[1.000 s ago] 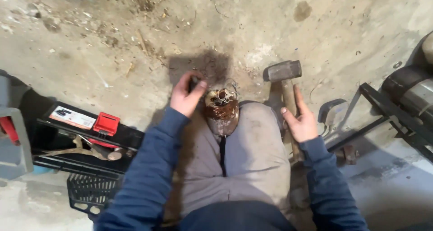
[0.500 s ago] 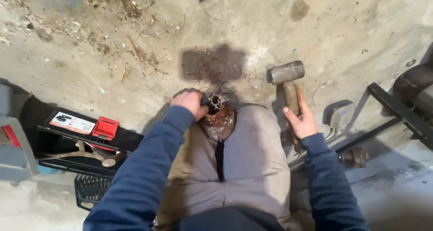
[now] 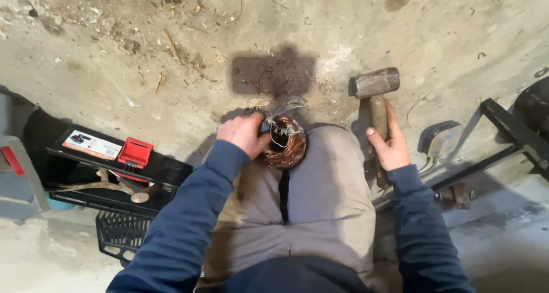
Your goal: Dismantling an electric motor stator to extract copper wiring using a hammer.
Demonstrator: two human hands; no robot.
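We found the copper winding, a rust-brown coil with loose wire ends springing from its top, wedged between our knees at the centre of the view. Our left hand sat against its 9 o'clock side, fingers curled onto the rim; a tool may have been in that hand, but we could not tell. Our right hand was wrapped around the wooden handle of the club hammer, whose steel head rested on the concrete floor at about 2 o'clock from the coil. We judged the winding heavy and rigid as a body, the stray wires springy and sharp, so the outer rim looked the safer hold. The hammer we judged head-heavy; the hand held the shaft around its middle, close to the head. At 9 o'clock lay an open black tool case with a red latch; a black metal frame stood at 3 o'clock.
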